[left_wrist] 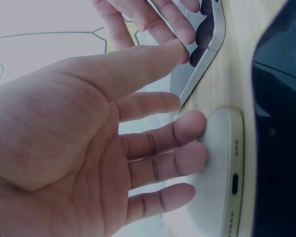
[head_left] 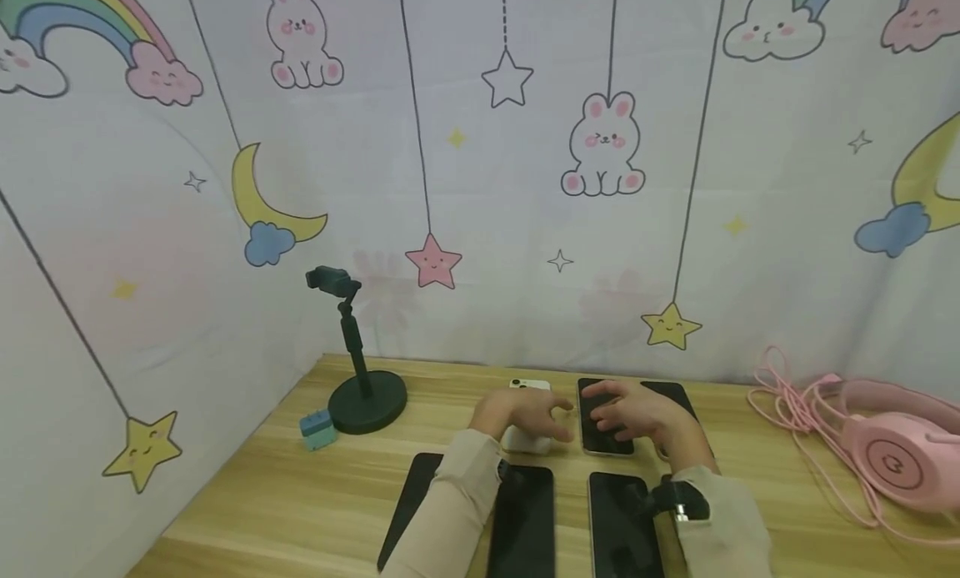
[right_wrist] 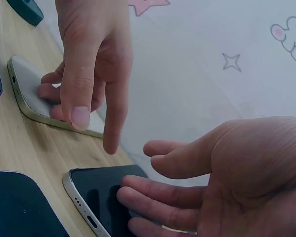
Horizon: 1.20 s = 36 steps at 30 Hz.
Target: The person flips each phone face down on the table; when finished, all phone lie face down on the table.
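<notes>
My left hand (head_left: 525, 413) is over a white phone (left_wrist: 219, 173) that lies with its back up. Its fingers are loosely bent, and the fingertips rest on or just above the phone's back; I cannot tell which. To the right, my right hand (head_left: 639, 413) hovers over a silver-edged phone (right_wrist: 101, 187) lying with its dark screen up. Those fingers are spread and relaxed, and nothing is held. Another dark phone (head_left: 671, 389) lies partly hidden behind the right hand. Nearer to me, under the forearms, are a dark phone (head_left: 408, 495), a second one (head_left: 522, 520) and a third (head_left: 624, 524).
A black stand (head_left: 367, 403) with a round base is at the back left, beside a small blue-teal block (head_left: 318, 430). Pink headphones (head_left: 892, 461) and their coiled cable (head_left: 787, 407) lie on the right. A patterned curtain (head_left: 495, 178) hangs behind the wooden table (head_left: 270, 495).
</notes>
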Motion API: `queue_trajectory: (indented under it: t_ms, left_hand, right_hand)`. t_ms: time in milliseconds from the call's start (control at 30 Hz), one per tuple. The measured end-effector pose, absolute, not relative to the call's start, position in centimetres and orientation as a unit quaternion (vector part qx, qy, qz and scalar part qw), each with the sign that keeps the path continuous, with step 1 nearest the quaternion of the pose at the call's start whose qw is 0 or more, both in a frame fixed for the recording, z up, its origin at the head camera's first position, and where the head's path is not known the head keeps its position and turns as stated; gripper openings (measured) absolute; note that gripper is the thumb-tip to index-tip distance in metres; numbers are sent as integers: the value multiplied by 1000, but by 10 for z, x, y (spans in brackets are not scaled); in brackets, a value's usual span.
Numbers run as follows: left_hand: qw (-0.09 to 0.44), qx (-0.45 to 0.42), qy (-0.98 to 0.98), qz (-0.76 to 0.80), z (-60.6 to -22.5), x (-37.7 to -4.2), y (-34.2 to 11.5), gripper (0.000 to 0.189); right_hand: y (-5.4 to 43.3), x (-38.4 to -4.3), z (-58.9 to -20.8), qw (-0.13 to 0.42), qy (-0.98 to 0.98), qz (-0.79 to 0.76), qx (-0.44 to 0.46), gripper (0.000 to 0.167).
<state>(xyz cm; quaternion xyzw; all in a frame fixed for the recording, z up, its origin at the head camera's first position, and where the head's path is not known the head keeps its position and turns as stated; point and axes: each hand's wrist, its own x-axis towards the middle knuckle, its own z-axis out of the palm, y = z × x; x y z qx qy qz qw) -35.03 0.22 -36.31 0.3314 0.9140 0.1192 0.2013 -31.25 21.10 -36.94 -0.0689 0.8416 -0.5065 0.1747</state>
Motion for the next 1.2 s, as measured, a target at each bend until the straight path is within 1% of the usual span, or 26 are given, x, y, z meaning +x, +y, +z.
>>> queue_trajectory:
  t_ms: [133, 367, 767, 1033, 1200]
  left_hand:
    - [196, 342, 911, 123, -362, -351, 5, 60]
    - [204, 341, 906, 148, -362, -351, 9, 59]
    - [181, 367, 901, 147, -360, -347, 18, 58]
    - [185, 378, 894, 153, -362, -348, 22, 58]
    - [197, 384, 889, 152, -368, -344, 24, 58]
  right_hand:
    - [213, -312, -366, 166, 841, -510, -65, 49]
    - [217, -314, -364, 149, 848, -504, -64, 49]
    - [228, -313, -363, 132, 862, -487, -56, 47]
    - [235, -312, -364, 121, 883, -453, -38, 48]
    - [232, -307, -368, 127, 889, -441, -13, 48]
